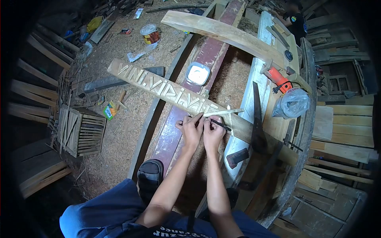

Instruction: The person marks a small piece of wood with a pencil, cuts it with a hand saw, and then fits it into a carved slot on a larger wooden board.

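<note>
A long wooden board point(143, 82) lies across the bench, with raised wooden letters reading roughly "VINI.VIDI.VIC" along it. Near the last letters a thin wooden strip point(228, 112) rests on the board at a slight slant. My left hand point(191, 131) is at the strip's left end, fingers bent and index finger against it. Close beside it, my right hand point(213, 134) is closed around a slim black pen point(220, 125), which points toward the board. The pen's tip is hidden by my fingers.
A white tub point(197, 74) stands on the maroon plank point(212, 51). To the right are an orange power tool point(278, 78), a plastic bag point(293, 104), a dark handsaw point(258, 135) and a hammer-like block point(237, 158). A person point(294, 22) is at the far right.
</note>
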Available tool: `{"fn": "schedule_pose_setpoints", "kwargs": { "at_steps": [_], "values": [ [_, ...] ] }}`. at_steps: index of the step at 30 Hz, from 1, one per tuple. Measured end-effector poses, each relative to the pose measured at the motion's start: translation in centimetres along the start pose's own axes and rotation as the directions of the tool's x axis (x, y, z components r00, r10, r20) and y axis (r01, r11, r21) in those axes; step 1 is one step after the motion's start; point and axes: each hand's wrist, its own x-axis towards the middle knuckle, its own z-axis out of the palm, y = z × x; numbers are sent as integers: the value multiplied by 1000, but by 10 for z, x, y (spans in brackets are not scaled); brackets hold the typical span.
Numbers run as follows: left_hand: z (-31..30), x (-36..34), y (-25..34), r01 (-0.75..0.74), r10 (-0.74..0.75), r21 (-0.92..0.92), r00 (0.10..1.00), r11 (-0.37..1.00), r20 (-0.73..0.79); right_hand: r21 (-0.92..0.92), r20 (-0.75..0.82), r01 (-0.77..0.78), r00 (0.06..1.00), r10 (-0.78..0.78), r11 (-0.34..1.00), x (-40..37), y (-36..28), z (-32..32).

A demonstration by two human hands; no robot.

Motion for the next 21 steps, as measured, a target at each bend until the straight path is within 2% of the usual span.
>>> {"fn": "schedule_pose_setpoints", "kwargs": {
  "at_steps": [6,7,9,12,19,21],
  "values": [
    [-2,0,2,9,-9,3,1000,1000,17,97,-111,85,991,-75,992,1,-2,8],
    [-2,0,2,28,-28,2,999,1000,31,97,-110,86,991,-75,992,1,-4,5],
    [-2,0,2,18,-18,4,1000,1000,21,-55,-38,77,996,-79,996,1,-8,0],
    [-3,0,3,14,-14,-3,1000,1000,24,54,-72,42,997,-38,998,1,0,5],
    [-5,0,6,37,-37,-5,998,999,41,47,-90,79,993,-75,996,0,1,5],
    [-4,0,4,27,-27,-1,999,1000,34,54,-70,30,997,-26,998,1,3,5]
  ]
}}
